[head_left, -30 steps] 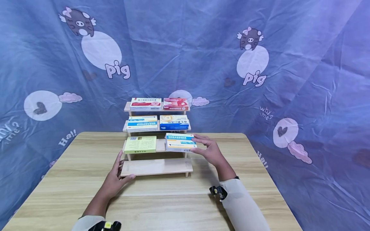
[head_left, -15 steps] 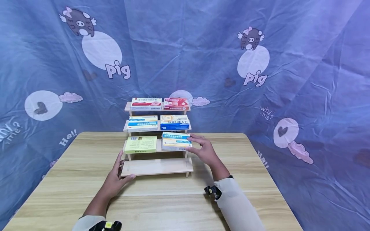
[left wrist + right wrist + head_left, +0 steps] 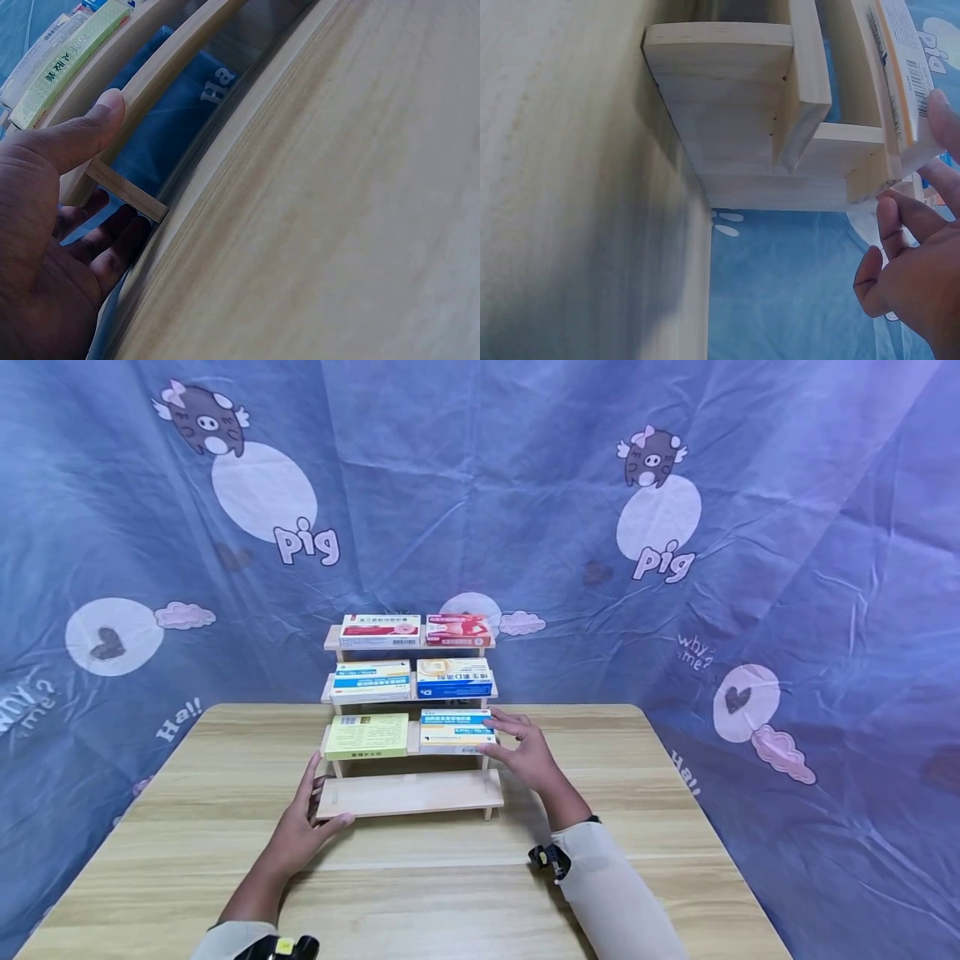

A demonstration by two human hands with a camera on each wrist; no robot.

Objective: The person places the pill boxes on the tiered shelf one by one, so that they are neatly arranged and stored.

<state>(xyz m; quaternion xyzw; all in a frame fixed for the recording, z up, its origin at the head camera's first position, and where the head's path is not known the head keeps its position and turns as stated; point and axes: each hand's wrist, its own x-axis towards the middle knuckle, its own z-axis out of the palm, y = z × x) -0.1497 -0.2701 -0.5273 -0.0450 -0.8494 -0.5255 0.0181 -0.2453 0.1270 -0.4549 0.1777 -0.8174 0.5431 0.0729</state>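
Note:
A four-step wooden display rack (image 3: 408, 795) stands on the table. My left hand (image 3: 298, 831) grips the left end of its lowest step, thumb (image 3: 101, 124) against the front edge and fingers round the side by the short leg. On the second step from the bottom, at the right, lies a white, blue and yellow medicine box (image 3: 453, 735). My right hand (image 3: 534, 762) pinches that box at its right end between thumb and fingers. Left of it lies a light green medicine box (image 3: 367, 737). In the right wrist view the white medicine box (image 3: 909, 75) rests on the step.
Higher up sit a blue-and-white box (image 3: 371, 682), a vitamin D box (image 3: 453, 678), a white-and-red box (image 3: 380, 631) and a red box (image 3: 458, 630). The wood-grain table (image 3: 420, 902) meets a blue printed cloth (image 3: 480, 510) behind and at both sides.
My right hand has shifted the white, blue and yellow box left along its step, toward the green box, and the box now lies straighter. My left hand has kept its hold on the rack.

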